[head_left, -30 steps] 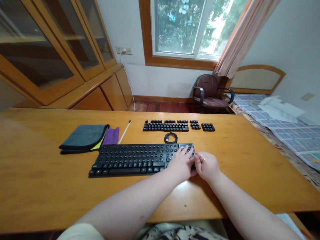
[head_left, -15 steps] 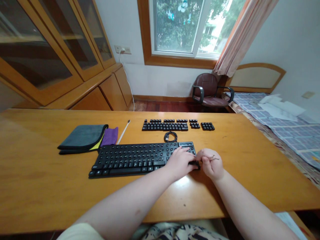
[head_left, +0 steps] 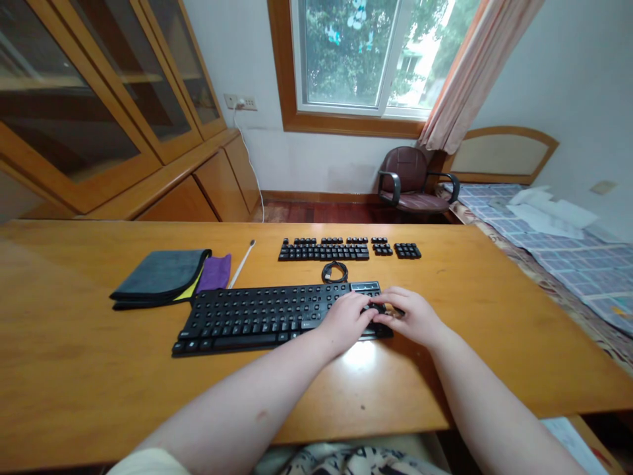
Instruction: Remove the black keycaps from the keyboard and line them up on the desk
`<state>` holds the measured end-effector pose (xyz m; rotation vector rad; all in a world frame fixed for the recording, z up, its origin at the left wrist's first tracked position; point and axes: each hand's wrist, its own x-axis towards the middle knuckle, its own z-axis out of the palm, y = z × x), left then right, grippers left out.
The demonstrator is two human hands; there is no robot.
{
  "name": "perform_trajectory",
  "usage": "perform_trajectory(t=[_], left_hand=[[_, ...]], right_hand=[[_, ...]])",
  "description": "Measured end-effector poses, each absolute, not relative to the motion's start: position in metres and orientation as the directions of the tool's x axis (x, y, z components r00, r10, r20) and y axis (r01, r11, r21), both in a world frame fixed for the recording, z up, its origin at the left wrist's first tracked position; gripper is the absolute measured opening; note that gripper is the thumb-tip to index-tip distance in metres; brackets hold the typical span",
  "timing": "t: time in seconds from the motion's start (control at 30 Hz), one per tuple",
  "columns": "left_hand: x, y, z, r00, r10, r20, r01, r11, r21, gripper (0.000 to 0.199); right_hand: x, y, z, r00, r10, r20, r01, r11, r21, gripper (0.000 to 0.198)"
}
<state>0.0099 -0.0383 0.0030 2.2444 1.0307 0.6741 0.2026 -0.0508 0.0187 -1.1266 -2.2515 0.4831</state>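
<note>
A black keyboard [head_left: 257,313] lies on the desk, many of its keycaps off and the small key stems bare. My left hand [head_left: 346,318] rests over its right end at the number pad, thumb and fingertips drawn together; what they pinch is hidden. Against those fingertips, from the right, come the thumb and fingers of my right hand [head_left: 413,316], closed over the same spot. A thin wire tool [head_left: 399,311] shows as a dark sliver under the right hand's fingers, mostly hidden.
Loose black keycaps [head_left: 324,253] stand in sorted rows behind the keyboard. A coiled USB cable [head_left: 335,272] lies between. Left of it are a white-handled brush [head_left: 242,264], a purple cloth [head_left: 214,273] and a folded grey cloth [head_left: 161,274]. A chair [head_left: 408,178] stands beyond the desk [head_left: 99,389].
My right hand has turned from a fist with the thin wire tool showing to fingers reaching left onto the number pad. My left fingers have drawn together there.
</note>
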Motion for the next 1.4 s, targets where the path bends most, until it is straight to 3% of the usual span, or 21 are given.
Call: perform_trajectory(t=[0.2,0.3,0.4,0.5,0.67,0.97,1.4], left_hand=[[0.01,-0.038,0.0,0.502,0.84,0.206,0.487,-0.472,0.735,0.023],[0.01,-0.038,-0.001,0.446,0.862,0.241,0.434,-0.444,0.784,0.02],[0.009,-0.039,-0.001,0.434,0.867,0.246,0.385,-0.425,0.819,0.021],[0.009,-0.04,0.0,0.463,0.854,0.236,0.381,-0.432,0.817,0.018],[0.009,-0.04,-0.001,0.48,0.842,0.245,0.374,-0.449,0.812,0.018],[0.01,-0.04,-0.002,0.495,0.836,0.236,0.402,-0.461,0.791,0.017],[0.01,-0.04,-0.001,0.502,0.831,0.239,0.399,-0.468,0.789,0.017]], right_hand=[[0.195,-0.056,0.008,-0.48,0.786,0.388,0.655,0.616,-0.437,0.033],[0.196,-0.055,0.012,-0.368,0.826,0.426,0.722,0.543,-0.429,0.029],[0.214,-0.041,0.035,-0.04,0.9,0.434,0.854,0.257,-0.453,0.027],[0.25,-0.016,0.055,0.277,0.908,0.314,0.884,-0.113,-0.454,0.033],[0.297,0.021,0.03,0.513,0.803,0.302,0.843,-0.406,-0.354,0.032],[0.303,0.032,-0.011,0.539,0.841,0.046,0.814,-0.506,-0.285,0.038],[0.303,0.034,-0.015,0.515,0.855,0.062,0.823,-0.473,-0.314,0.041]])
